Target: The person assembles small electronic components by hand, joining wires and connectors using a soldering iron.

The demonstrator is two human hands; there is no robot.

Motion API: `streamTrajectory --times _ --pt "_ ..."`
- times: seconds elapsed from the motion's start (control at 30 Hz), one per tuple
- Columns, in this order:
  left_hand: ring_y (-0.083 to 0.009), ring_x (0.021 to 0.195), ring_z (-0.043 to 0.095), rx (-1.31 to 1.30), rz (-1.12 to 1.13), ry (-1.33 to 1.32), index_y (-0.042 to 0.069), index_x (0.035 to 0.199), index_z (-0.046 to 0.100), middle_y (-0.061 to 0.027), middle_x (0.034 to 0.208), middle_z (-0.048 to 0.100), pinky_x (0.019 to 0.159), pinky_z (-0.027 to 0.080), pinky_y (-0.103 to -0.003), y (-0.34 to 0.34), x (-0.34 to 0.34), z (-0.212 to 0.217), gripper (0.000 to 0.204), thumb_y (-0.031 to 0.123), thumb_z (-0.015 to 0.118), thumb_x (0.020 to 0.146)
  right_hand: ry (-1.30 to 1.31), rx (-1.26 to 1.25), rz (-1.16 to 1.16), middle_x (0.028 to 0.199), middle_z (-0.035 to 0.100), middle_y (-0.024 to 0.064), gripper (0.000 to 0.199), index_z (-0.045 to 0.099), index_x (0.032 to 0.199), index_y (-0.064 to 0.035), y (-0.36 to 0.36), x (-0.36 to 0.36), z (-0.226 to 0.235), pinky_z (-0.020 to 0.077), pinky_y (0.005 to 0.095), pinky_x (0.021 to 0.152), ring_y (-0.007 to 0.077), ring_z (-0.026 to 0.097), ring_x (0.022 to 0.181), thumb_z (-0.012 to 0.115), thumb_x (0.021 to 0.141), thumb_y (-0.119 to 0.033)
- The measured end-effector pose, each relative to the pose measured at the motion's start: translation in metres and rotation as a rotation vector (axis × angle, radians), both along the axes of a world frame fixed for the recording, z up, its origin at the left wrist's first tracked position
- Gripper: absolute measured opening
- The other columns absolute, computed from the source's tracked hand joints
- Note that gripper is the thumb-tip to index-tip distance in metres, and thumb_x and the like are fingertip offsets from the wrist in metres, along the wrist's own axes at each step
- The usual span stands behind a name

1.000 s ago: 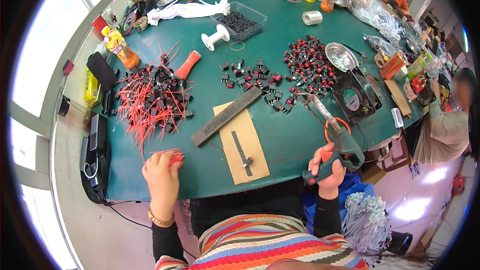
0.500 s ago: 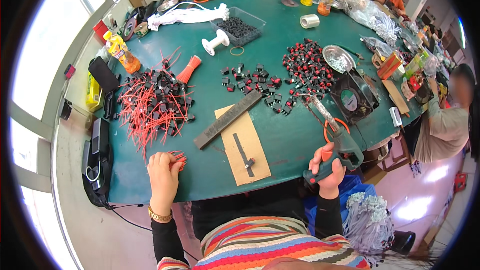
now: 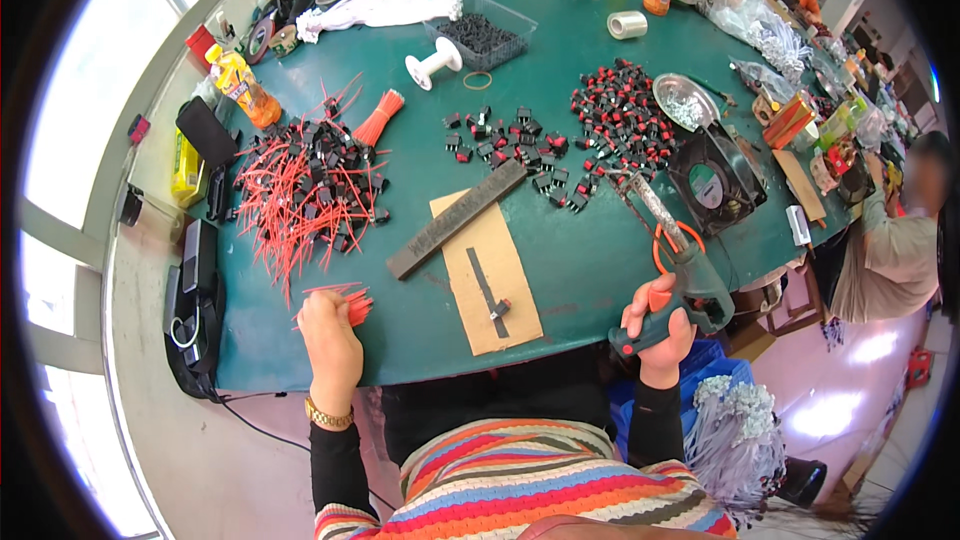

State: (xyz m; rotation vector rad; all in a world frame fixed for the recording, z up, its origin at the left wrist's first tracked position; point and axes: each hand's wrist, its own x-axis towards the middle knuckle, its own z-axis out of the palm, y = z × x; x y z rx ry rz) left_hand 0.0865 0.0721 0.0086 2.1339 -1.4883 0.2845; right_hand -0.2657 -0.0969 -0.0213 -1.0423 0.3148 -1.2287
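My left hand is at the table's near left, its fingers curled over a small bunch of short red wires; the fingertips are partly hidden. My right hand grips the dark green handle of a soldering gun, whose metal barrel points away from me over the table. Between the hands, a small black rocker switch sits on a dark strip on a cardboard piece. A dark grey bar lies slantwise across the cardboard's far end.
Switches with red wires are heaped at left beside a red wire bundle. Loose switches pile up beyond the gun, near a metal dish and a black fan. A white spool stands farther back.
My left hand has shifted slightly right and forward over the short red wires. The right hand still holds the soldering gun, almost unmoved. The view has tilted a little.
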Motion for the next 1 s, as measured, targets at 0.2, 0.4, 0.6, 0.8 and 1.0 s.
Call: streamTrajectory --times 0.2,0.4,0.6,0.8,1.0 --pt "-0.0229 0.073 0.053 -0.257 -0.084 0.399 0.000 0.089 0.054 -0.0121 0.083 0.053 0.067 0.044 -0.030 -0.019 -0.019 0.006 0.012 -0.010 0.056 0.083 -0.047 -0.022 0.038 0.090 0.054 0.0164 0.050 0.043 0.119 -0.0014 -0.005 -0.002 -0.004 0.0492 0.0306 0.060 0.0162 0.056 0.060 0.056 0.091 -0.040" --pt "-0.0123 0.065 0.049 -0.189 -0.341 0.518 0.001 0.085 0.055 -0.0058 0.081 0.052 0.058 0.042 -0.023 -0.048 -0.067 0.018 0.014 -0.009 0.062 0.080 -0.036 -0.014 0.038 0.091 0.053 0.0147 0.048 0.043 0.118 -0.0026 -0.005 0.001 -0.005 0.0483 0.0298 0.062 0.0149 0.055 0.061 0.054 0.092 -0.041" --pt "-0.0112 0.057 0.047 -0.151 -0.459 0.582 0.002 0.080 0.056 -0.0040 0.078 0.052 0.048 0.039 -0.024 -0.056 -0.096 0.010 0.016 -0.009 0.065 0.074 -0.035 -0.047 -0.175 0.084 0.057 0.0166 0.047 0.046 0.114 -0.0010 0.008 0.007 -0.006 0.0479 0.0311 0.057 0.0171 0.055 0.059 0.058 0.089 -0.039" --pt "-0.0164 0.061 0.059 -0.195 -0.634 0.386 0.003 0.079 0.058 -0.0074 0.086 0.060 0.050 0.048 -0.027 -0.060 -0.094 0.002 0.018 -0.010 0.066 0.069 0.136 -0.058 -0.230 0.084 0.057 0.0150 0.047 0.046 0.109 -0.0032 0.057 0.014 -0.002 0.0474 0.0301 0.056 0.0172 0.055 0.059 0.060 0.088 -0.043" --pt "-0.0168 0.059 0.060 -0.141 -0.699 0.108 0.005 0.077 0.056 -0.0053 0.095 0.065 0.050 0.049 -0.027 -0.060 -0.082 0.001 0.020 -0.006 0.067 0.064 0.204 0.018 -0.070 0.097 0.055 0.0178 0.041 0.045 0.113 -0.0027 0.095 -0.001 -0.016 0.0499 0.0316 0.060 0.0185 0.057 0.074 0.060 0.089 -0.032"
